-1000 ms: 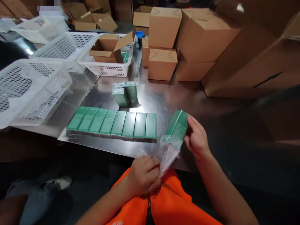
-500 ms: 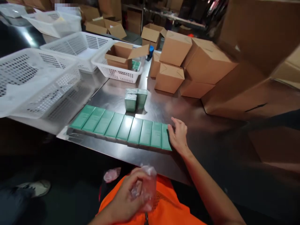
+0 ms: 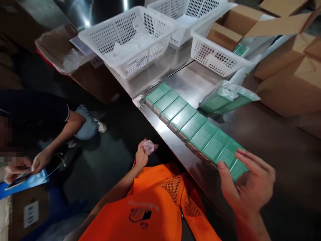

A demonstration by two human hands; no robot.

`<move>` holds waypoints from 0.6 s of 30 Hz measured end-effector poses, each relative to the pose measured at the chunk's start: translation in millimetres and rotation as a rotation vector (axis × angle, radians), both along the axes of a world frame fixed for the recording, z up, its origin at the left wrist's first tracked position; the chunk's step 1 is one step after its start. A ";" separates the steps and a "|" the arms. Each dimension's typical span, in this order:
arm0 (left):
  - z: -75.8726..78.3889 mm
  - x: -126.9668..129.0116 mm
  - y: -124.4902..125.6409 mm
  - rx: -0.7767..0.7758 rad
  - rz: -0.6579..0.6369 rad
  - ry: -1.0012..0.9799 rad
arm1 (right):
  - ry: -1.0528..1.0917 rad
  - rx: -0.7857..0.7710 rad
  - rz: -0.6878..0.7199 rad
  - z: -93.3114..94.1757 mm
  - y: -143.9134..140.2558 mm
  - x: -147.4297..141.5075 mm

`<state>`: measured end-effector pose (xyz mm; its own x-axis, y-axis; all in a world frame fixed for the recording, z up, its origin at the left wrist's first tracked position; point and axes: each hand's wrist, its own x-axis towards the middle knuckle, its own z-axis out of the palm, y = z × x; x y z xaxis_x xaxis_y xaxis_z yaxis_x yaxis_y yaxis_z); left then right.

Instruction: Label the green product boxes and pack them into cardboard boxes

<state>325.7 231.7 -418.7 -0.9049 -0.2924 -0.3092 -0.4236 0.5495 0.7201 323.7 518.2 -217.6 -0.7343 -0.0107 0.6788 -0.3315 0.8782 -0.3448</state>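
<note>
At the near edge of the steel table (image 3: 250, 130), a row of green boxes (image 3: 190, 125) lies flat, side by side, running diagonally from near the white baskets toward the person's right hand (image 3: 247, 187). That hand is open and spread, thumb on the near side and fingers over the far side of the end box (image 3: 238, 169), touching it without closing round it. The left hand (image 3: 140, 157) hangs off the table over the dark floor, pinched shut on a crumpled plastic wrapper (image 3: 149, 146).

Behind the row, just beside its middle, a wrapped bundle of green boxes (image 3: 225, 98) rests in clear film. Farther back stand three white perforated baskets (image 3: 130, 40); one holds an open cardboard carton (image 3: 238, 26) with more green boxes in it. Closed cartons (image 3: 293, 77) are stacked to the right. To the left a second person crouches low, both hands busy at a blue clipboard (image 3: 27, 182).

The row sits very close to the table's lip, so a sideways nudge from the spread hand would likely push the end box, or its neighbours, over the edge. The boxes touch each other, so one bump could skew the whole line. The wrapper, held only by fingertips, may slip to the floor.
</note>
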 end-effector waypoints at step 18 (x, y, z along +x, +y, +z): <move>145.0 -23.0 45.8 0.193 -0.566 1.222 | -0.968 -0.891 0.472 2.8 -80.2 25.6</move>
<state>302.6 277.6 -273.8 -0.6090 0.1636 0.7761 0.7827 0.2821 0.5548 349.3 438.0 -214.8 -0.9577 -0.2242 -0.1802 0.1568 0.1184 -0.9805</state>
